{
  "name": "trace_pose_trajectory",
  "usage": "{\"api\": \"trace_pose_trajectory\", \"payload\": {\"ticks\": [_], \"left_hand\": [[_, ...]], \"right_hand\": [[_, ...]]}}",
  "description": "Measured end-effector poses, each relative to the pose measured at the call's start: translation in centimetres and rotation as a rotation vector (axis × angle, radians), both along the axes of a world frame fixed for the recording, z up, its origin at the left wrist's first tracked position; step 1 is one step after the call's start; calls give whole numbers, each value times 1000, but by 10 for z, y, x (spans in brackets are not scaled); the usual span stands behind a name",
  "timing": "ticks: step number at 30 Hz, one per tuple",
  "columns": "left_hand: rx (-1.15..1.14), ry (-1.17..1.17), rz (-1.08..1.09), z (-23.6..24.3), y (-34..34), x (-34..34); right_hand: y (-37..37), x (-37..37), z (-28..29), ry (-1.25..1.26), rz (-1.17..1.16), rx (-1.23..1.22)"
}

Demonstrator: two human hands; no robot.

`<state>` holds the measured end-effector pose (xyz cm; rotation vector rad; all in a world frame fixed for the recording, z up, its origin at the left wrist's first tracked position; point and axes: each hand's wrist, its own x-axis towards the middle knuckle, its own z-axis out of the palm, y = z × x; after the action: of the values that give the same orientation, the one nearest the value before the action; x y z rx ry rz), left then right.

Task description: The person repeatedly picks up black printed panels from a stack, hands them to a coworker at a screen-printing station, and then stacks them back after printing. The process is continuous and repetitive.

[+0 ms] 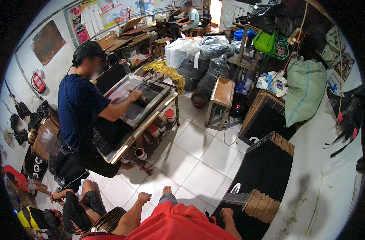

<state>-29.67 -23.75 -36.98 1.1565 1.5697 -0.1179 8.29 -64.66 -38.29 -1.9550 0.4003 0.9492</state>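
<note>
Fingers curl inward on the left hand [144,197], but I cannot tell on the right hand [227,214], whose accidental knock could shift the stacked black boards [262,205] beside it, at five o'clock.

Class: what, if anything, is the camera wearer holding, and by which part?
Nothing is visibly held: the left hand and the right hand both appear empty.

Red fire extinguisher [39,82] at left, bulging pale-green sack [306,92] at right.
</note>
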Motion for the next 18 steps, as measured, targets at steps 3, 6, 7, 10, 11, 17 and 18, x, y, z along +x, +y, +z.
{"api": "trace_pose_trajectory", "payload": {"ticks": [3, 6, 7, 10, 11, 17, 18], "left_hand": [[18, -93, 175, 6, 55, -14], [204, -53, 270, 15, 110, -35], [249, -77, 348, 20, 128, -44], [357, -47, 518, 32, 184, -69], [380, -42, 570, 35, 203, -77], [425, -109, 841, 18, 289, -116], [350, -156, 825, 13, 299, -127]], "right_hand": [[9, -16, -12, 87, 52, -97], [24, -39, -19, -129, 764, -379], [35, -44, -20, -233, 1109, -553], [94, -56, -20, -167, 944, -460], [115, -58, -20, -194, 991, -449], [197, -77, -2, 49, -125, -15], [208, -72, 2, 50, -30, 13]]}}
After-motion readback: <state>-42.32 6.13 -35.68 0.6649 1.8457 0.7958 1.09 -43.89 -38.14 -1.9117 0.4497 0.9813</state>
